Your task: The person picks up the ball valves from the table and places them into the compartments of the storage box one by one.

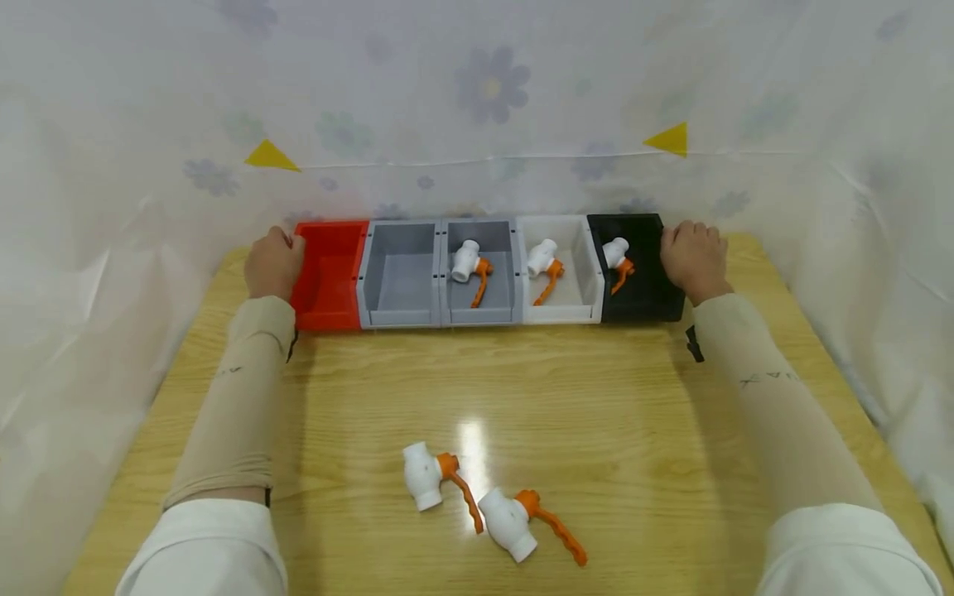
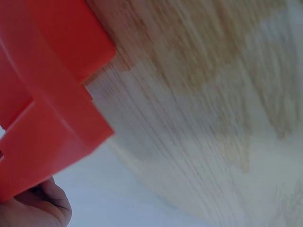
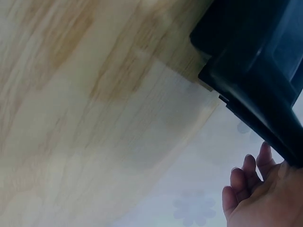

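Note:
At the left end of a joined row of bins, my left hand (image 1: 274,263) grips the outer side of the red bin (image 1: 328,321). My right hand (image 1: 696,258) holds the outer edge of the black bin (image 1: 648,294) at the other end. In the right wrist view, several curled fingers (image 3: 240,183) show beyond the black wall; the thumb is hidden. Between these ends are two grey bins (image 1: 402,319) and a white bin (image 1: 562,314). One white ball valve with an orange handle lies in the right grey bin, one in the white bin, one in the black bin.
Two more ball valves, a left one (image 1: 422,476) and a right one (image 1: 507,523), lie near the front of the wooden table (image 1: 373,389). Behind the bins hangs a flowered sheet (image 1: 417,108) with two yellow triangles (image 1: 671,140) on it.

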Demonstrator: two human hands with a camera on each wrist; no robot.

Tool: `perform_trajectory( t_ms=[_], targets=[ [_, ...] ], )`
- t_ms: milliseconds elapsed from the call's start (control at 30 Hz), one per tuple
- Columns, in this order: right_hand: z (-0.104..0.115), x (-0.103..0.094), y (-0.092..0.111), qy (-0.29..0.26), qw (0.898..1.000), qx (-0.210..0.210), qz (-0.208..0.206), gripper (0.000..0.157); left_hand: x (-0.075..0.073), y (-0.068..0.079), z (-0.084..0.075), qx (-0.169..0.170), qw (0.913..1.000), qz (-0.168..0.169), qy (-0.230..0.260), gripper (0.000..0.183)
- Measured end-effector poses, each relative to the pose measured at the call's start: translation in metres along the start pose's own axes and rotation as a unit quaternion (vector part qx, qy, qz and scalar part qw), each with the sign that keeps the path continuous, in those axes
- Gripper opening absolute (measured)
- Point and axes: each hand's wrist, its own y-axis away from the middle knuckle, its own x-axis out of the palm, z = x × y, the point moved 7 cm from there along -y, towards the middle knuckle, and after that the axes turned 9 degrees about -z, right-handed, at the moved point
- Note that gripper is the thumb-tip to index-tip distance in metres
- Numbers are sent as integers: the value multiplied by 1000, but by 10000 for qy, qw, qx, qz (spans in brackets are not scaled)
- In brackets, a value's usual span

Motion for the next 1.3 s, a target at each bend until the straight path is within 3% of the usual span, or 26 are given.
perform_trajectory(
  t_ms=[367, 667, 900, 1033, 1100, 1167, 1233, 1300],
  targets=[
    [10, -1, -1, -107, 9996, -31, 257, 64, -15, -1, -4, 327, 9983, -450, -190, 30],
    [15, 6, -2, -55, 9993, -8, 365, 67, -21, 2, -9, 725, 9937, -417, -749, 32],
    [11, 14, -1, -79, 9991, -22, 411, 68, -29, 17, -11, 1193, 9886, -845, -368, 26],
    [9, 14, 1, -108, 9989, 1, 464, 68, -31, 37, -30, 1752, 9830, -499, -240, 23],
    [7, 14, 1, -75, 9987, -2, 505, 70, -33, 54, -51, 2180, 9756, -242, 5, 19],
    [5, 12, 1, -35, 9985, -3, 537, 71, -37, 77, -80, 2702, 9622, 74, 318, 15],
    [2, 9, 1, 6, 9986, 5, 528, 71, -40, 106, -113, 3308, 9413, 385, 557, 13],
    [1, 6, 1, -3, 9988, 9, 496, 71, -45, 139, -147, 3942, 9142, 598, 722, 12]
  ],
)
